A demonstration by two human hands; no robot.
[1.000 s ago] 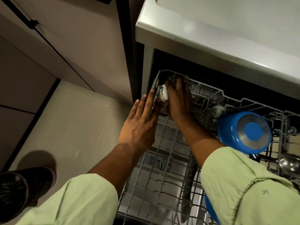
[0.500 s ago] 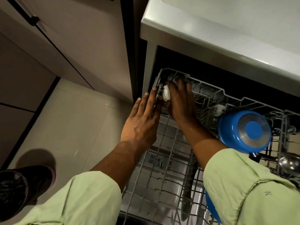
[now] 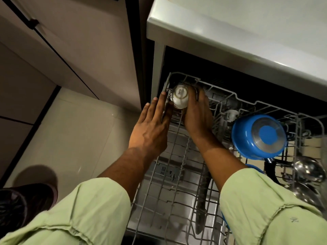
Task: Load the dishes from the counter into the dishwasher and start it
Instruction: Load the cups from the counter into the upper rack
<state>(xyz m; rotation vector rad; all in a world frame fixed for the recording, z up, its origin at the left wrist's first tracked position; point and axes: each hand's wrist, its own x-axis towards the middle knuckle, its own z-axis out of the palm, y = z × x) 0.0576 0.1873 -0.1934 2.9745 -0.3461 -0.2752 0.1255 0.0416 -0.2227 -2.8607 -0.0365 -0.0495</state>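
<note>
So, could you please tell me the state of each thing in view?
Rack: pulled out.
Cup: base up, gripped at the rack's far-left corner.
Pot: base up, in the rack.
Ladles: lying in the rack.
Left hand: open, fingers against the rack's edge.
Right hand: grips the cup.

The pulled-out wire rack (image 3: 174, 156) juts from under the pale bench (image 3: 230, 32), which fills 1 o'clock. A blue pan (image 3: 247, 142) lies base up at the rack's 3 o'clock, with steel ladles (image 3: 307, 168) at 4 o'clock. A long dark utensil (image 3: 201, 200) lies along the wires at 6 o'clock. A white cup (image 3: 180, 96), base up, is at the 11 o'clock corner.
</note>
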